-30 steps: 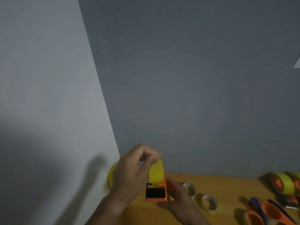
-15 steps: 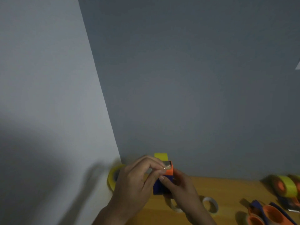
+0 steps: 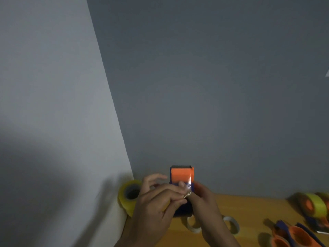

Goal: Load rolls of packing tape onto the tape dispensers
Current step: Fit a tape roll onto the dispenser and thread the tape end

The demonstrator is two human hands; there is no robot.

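The left hand (image 3: pixel 156 204) pinches the free end of a clear, glinting strip of tape (image 3: pixel 189 186) between thumb and forefinger, its other fingers spread loosely above. The right hand (image 3: pixel 204 200) is closed around the orange and dark blue plastic tape dispenser (image 3: pixel 182 177), holding it upright above the near-left part of the wooden worktop (image 3: pixel 252 211), close to the corner where the pale wall meets the grey one. A yellowish roll of packing tape (image 3: pixel 129 195) stands on edge just left of the hands against the pale wall. Two empty white cardboard cores (image 3: pixel 231 226) lie below the hands; more dispensers, one loaded with yellow tape (image 3: pixel 316 205), sit well apart at the right edge, leaving bare worktop between. Compared with half a second earlier, the dispenser is tipped up, showing its orange face, and the strip is drawn down across it.
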